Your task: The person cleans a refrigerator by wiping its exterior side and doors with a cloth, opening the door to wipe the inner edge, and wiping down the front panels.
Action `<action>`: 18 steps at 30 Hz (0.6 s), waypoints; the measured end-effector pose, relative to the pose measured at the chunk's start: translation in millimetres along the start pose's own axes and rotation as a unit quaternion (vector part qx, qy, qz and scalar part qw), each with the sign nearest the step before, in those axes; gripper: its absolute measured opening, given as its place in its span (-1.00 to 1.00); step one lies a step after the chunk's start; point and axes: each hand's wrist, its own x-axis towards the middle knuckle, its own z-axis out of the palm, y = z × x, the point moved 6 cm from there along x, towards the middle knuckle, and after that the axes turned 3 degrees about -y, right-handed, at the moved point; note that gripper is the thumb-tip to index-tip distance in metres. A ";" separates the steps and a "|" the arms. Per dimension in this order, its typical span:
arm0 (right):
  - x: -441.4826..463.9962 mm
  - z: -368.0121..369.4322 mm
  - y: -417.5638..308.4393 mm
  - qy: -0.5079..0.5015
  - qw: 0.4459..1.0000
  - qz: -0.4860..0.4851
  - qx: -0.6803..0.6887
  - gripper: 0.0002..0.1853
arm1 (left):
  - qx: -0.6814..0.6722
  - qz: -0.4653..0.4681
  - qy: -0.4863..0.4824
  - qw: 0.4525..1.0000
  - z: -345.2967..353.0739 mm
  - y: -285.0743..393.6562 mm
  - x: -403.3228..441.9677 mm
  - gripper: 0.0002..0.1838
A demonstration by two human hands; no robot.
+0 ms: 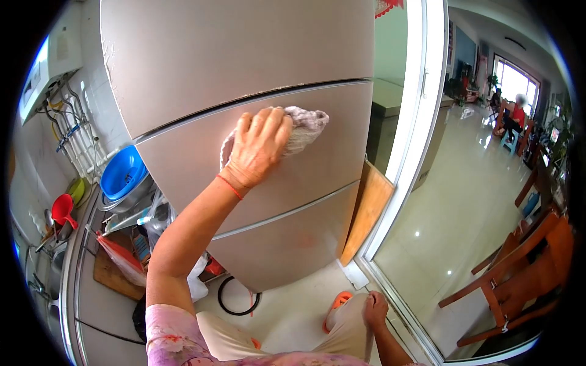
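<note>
My left hand (259,143), with a red string at the wrist, presses a bunched, light knitted cloth (308,125) to the middle door of a silvery-beige refrigerator (317,165). Its fingers are curled over the cloth, just below the seam under the upper door. Part of the cloth shows on either side of the hand. My right hand (376,310) rests closed at the knee of my beige trousers (348,326), and nothing shows in it.
At left, a counter (85,268) holds a blue basin (122,172), a red ladle (63,210) and bags. A wooden board (369,207) leans beside the refrigerator. A black ring (229,305) lies on the floor. Right are a door frame (406,165), wooden chairs (519,268) and a distant seated person (517,116).
</note>
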 end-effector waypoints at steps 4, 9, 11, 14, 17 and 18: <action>1.4 1.0 -2.8 0.004 1.000 0.004 0.000 -0.79 | 0.057 -0.133 0.101 0.984 -41.7 -62.0 1.5 -0.39; 3.9 7.5 -5.6 -0.024 1.000 -0.005 -0.002 -0.78 | 0.068 -0.257 0.202 0.943 -70.7 -112.5 3.5 -0.24; 7.1 11.5 -9.7 -0.035 0.999 -0.019 -0.012 -0.77 | 0.080 -0.231 0.156 0.957 -53.9 -91.8 -1.3 -0.28; 6.3 14.0 -14.5 -0.040 0.999 -0.011 -0.017 -0.77 | 0.065 -0.220 0.071 0.971 -34.0 -59.0 -11.2 -0.26; 6.8 15.5 -18.3 -0.025 1.000 -0.006 -0.018 -0.78 | 0.064 -0.189 0.083 0.976 -24.6 -45.5 -25.4 -0.40; 6.3 15.7 -18.5 -0.015 0.999 -0.017 -0.024 -0.79 | 0.068 -0.182 0.084 0.977 -26.7 -42.4 -28.2 -0.51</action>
